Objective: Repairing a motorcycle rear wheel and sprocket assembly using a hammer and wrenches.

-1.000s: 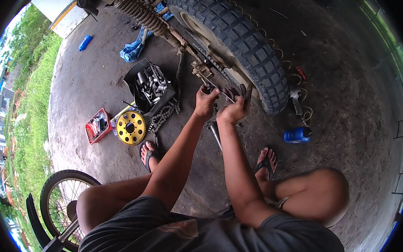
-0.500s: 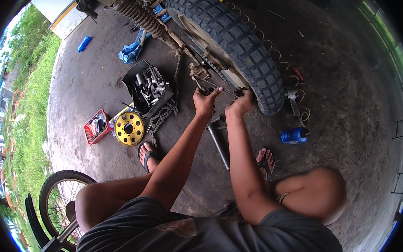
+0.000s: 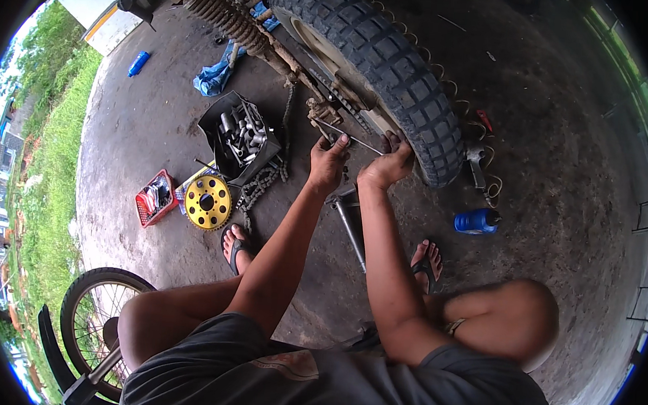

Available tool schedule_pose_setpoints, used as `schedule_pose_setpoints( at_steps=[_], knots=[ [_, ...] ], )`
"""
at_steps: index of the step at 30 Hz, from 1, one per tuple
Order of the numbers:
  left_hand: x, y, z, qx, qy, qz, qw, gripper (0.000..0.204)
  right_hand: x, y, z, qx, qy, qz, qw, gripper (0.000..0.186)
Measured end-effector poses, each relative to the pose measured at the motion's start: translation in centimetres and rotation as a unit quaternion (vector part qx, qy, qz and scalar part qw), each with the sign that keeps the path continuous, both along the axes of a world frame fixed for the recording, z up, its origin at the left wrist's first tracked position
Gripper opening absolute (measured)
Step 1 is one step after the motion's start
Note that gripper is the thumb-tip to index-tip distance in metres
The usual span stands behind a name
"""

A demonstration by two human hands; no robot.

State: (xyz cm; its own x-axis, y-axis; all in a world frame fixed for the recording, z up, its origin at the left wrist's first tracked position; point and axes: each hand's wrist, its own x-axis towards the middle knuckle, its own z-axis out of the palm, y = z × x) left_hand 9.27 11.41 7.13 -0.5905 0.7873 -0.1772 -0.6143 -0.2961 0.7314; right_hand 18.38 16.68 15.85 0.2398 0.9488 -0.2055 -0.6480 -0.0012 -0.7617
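Note:
A motorcycle's rear wheel with a knobbly tyre (image 3: 392, 65) stands ahead of me, beside the muddy swingarm end (image 3: 323, 113). A thin metal rod (image 3: 363, 144) slants from the swingarm end toward the wheel; its exact kind is unclear. My right hand (image 3: 387, 164) is closed on the rod's right end, close by the tyre. Just below the swingarm end, my left hand (image 3: 328, 162) is closed, thumb uppermost, around something its fingers hide. On the floor under my forearms lies a long metal tool (image 3: 352, 230), partly covered by the right one.
To the left are a black bin of sockets (image 3: 240, 142), a loose chain (image 3: 259, 187), a yellow sprocket (image 3: 207, 203) and a red basket (image 3: 156, 200). A blue bottle (image 3: 476, 221) and an air gun (image 3: 476, 165) with a coiled hose lie right. Another spoked wheel (image 3: 101, 322) is lower left.
My left thumb has shifted slightly left and down along the rod. The right hand has turned a little, its fingers now showing higher beside the tyre. The view has moved slightly.

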Motion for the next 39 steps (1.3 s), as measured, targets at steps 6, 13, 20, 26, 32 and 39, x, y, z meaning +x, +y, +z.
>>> schedule_pose_setpoints(
  at_steps=[6,13,20,26,32,39],
  knots=[
    [0.0,-0.3,0.3,-0.023,0.0,-0.007,1.0,0.03,-0.5,0.6,-0.6,0.029,0.154,-0.027,0.987,0.048],
    [0.4,-0.2,1.2,-0.056,0.0,-0.003,0.998,0.026,-0.2,0.7,-0.5,0.097,0.157,0.021,0.983,0.045],
    [0.4,0.0,1.0,-0.046,0.0,0.009,0.999,0.029,-0.3,2.7,-1.6,0.067,0.175,0.015,0.982,0.044],
    [0.8,0.6,1.8,-0.109,0.021,0.068,0.991,0.036,-1.0,3.5,0.2,0.016,0.227,-0.003,0.974,0.044],
    [1.1,0.4,2.5,-0.202,0.042,0.095,0.974,0.035,-1.8,4.7,2.3,-0.067,0.204,-0.012,0.977,0.049],
    [-1.4,-1.6,-0.3,-0.097,0.014,0.001,0.995,0.026,-3.5,-0.7,-3.3,-0.121,-0.049,0.101,0.986,0.04]
  ],
)
